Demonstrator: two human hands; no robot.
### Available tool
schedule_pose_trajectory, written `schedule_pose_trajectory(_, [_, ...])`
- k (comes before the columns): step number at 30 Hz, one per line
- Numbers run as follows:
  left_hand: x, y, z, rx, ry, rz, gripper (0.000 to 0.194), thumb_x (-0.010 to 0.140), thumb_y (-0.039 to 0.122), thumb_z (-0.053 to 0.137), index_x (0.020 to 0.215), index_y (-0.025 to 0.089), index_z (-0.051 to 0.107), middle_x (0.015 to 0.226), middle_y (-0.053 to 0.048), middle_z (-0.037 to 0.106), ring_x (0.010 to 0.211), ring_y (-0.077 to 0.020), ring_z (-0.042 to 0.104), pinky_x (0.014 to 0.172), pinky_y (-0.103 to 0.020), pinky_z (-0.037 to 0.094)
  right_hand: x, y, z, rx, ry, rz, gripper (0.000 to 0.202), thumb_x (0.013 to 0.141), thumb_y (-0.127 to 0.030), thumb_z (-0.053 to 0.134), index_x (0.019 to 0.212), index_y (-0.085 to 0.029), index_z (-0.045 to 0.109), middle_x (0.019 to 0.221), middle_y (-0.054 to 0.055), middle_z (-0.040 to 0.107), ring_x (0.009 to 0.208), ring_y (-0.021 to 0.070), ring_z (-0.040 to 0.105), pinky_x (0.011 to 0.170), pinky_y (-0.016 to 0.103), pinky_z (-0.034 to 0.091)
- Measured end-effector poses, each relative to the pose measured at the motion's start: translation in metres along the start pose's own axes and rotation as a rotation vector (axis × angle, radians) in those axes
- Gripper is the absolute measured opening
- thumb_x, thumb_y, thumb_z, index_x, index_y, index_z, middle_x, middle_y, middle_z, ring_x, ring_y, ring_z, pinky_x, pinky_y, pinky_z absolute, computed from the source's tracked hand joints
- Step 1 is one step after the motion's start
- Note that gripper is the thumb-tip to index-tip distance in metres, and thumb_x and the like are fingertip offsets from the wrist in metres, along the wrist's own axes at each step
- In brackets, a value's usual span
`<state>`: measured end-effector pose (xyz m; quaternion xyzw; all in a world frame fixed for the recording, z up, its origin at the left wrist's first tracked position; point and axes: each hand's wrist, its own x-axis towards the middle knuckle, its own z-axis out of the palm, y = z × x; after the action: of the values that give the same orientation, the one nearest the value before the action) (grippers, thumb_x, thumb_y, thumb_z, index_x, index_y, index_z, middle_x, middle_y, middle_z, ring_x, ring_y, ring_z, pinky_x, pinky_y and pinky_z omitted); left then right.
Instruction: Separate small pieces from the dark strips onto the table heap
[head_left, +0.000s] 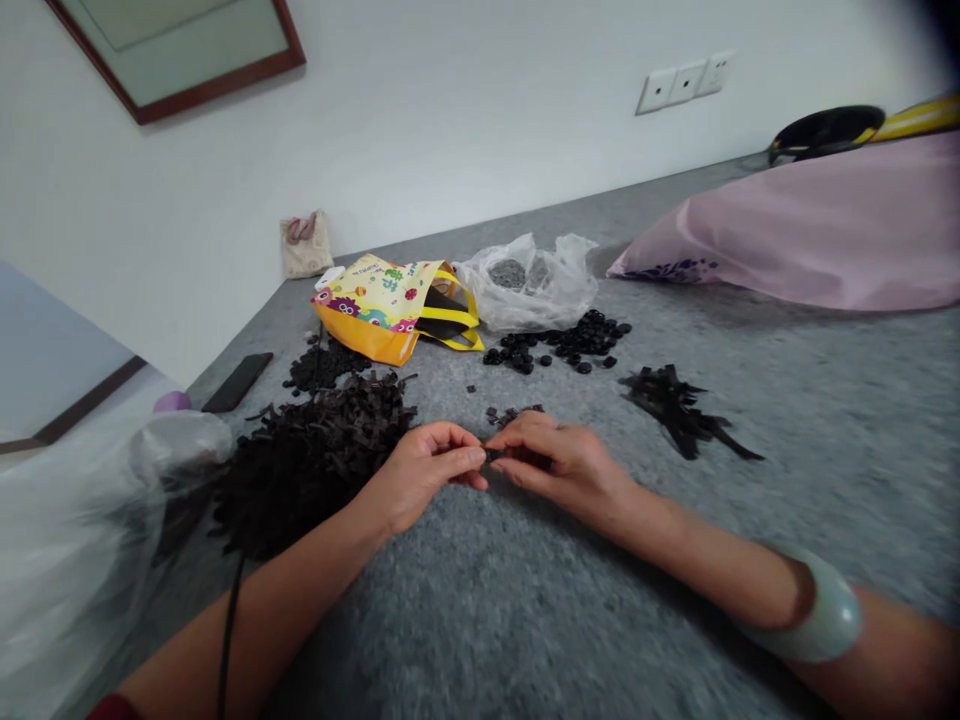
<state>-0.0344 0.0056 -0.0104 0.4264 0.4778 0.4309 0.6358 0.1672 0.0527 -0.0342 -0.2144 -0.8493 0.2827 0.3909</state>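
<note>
Head view: I see a small black piece (pixel 494 455) over the grey tabletop (pixel 495 610), pinched between thumb and fingertips of both the left hand (pixel 439 465) and the right hand (pixel 574 462). From it, a heap of black strips (pixel 322 460) lies at nine o'clock, round black pieces (pixel 592 335) at one, a smaller strip bunch (pixel 667 405) between two and three.

The grey table (pixel 840 400) looks matt and felt-like, the piled black strips (pixel 315 460) dull and perhaps cloth, the round pieces (pixel 596 335) glossy plastic, the bangle (pixel 832 610) smooth and polished.
</note>
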Motion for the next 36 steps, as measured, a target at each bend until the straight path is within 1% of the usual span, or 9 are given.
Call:
schedule_pose_trajectory(3, [0.0,-0.001,-0.002,0.09,0.025,0.049,0.019,0.074,0.03,0.076,0.074,0.015,0.065,0.068,0.003,0.062,0.059,-0.0094,0.059,0.065,-0.026,0.045,-0.002,0.002,0.002,0.12,-0.021,0.116,0.015,0.091,-0.027,0.067,0.103,-0.02,0.073,0.082,0.002,0.067,0.068,0.0118,0.061,0.059,0.022,0.05])
schedule_pose_trajectory(7, [0.0,0.0,-0.004,0.236,0.053,0.111,0.015,0.08,0.03,0.07,0.076,0.016,0.065,0.064,0.002,0.063,0.061,-0.0109,0.058,0.068,-0.027,0.043,-0.002,0.003,0.006,0.452,-0.071,0.408,0.023,0.089,-0.034,0.069,0.105,-0.017,0.07,0.073,-0.001,0.064,0.049,0.0072,0.054,0.042,0.018,0.045])
schedule_pose_trajectory(14, [-0.003,0.006,-0.001,0.418,0.011,0.145,0.015,0.085,0.03,0.065,0.078,0.017,0.064,0.064,0.001,0.064,0.062,-0.0129,0.059,0.066,-0.027,0.043,0.004,-0.004,0.007,0.637,-0.138,0.648,0.02,0.083,-0.036,0.071,0.082,-0.017,0.066,0.051,-0.007,0.051,0.04,0.0053,0.045,0.036,0.014,0.04])
schedule_pose_trajectory(18, [-0.003,0.009,-0.004,0.381,-0.096,0.164,0.017,0.087,0.032,0.063,0.08,0.017,0.064,0.064,0.001,0.064,0.063,-0.0131,0.06,0.068,-0.028,0.046,0.006,-0.012,0.006,0.8,-0.139,0.705,0.023,0.08,-0.038,0.073,0.079,-0.017,0.063,0.053,-0.007,0.052,0.04,0.0049,0.041,0.035,0.015,0.037])
schedule_pose_trajectory(20, [-0.002,0.011,-0.006,0.354,-0.087,0.183,0.016,0.088,0.033,0.063,0.086,0.017,0.066,0.071,0.0,0.067,0.069,-0.0142,0.063,0.073,-0.029,0.048,0.007,-0.013,0.006,0.865,-0.116,0.723,0.026,0.08,-0.041,0.072,0.078,-0.017,0.063,0.052,-0.007,0.05,0.039,0.0047,0.039,0.035,0.015,0.034])
schedule_pose_trajectory(23, [-0.004,0.016,-0.006,0.456,0.154,0.279,0.014,0.086,0.029,0.065,0.094,0.018,0.068,0.086,-0.002,0.07,0.079,-0.0156,0.064,0.077,-0.03,0.05,0.007,-0.013,0.006,0.858,-0.067,0.757,0.029,0.079,-0.044,0.073,0.076,-0.017,0.062,0.049,-0.007,0.047,0.038,0.0044,0.036,0.035,0.016,0.03])
schedule_pose_trajectory(26, [-0.009,0.016,-0.002,0.667,0.368,0.45,0.005,0.084,0.023,0.066,0.085,0.019,0.069,0.083,-0.001,0.069,0.079,-0.0153,0.063,0.075,-0.028,0.049,0.006,-0.011,0.005,0.791,-0.02,0.769,0.032,0.078,-0.047,0.074,0.077,-0.018,0.061,0.049,-0.008,0.045,0.039,0.0049,0.036,0.035,0.017,0.029])
schedule_pose_trajectory(30, [-0.013,0.007,0.006,0.768,0.31,0.558,0.004,0.084,0.018,0.067,0.083,0.02,0.07,0.079,0.0,0.07,0.074,-0.014,0.064,0.071,-0.026,0.05,0.005,-0.01,0.007,0.728,-0.004,0.744,0.033,0.078,-0.049,0.073,0.082,-0.018,0.064,0.054,-0.007,0.047,0.041,0.0059,0.039,0.036,0.018,0.031])
schedule_pose_trajectory(36, [-0.007,-0.001,0.01,0.622,0.281,0.387,0.005,0.083,0.019,0.067,0.085,0.018,0.071,0.074,-0.001,0.074,0.07,-0.0154,0.07,0.069,-0.027,0.053,0.005,-0.007,0.011,0.721,-0.014,0.722,0.031,0.08,-0.048,0.071,0.083,-0.018,0.066,0.058,-0.006,0.048,0.042,0.0057,0.04,0.036,0.018,0.032])
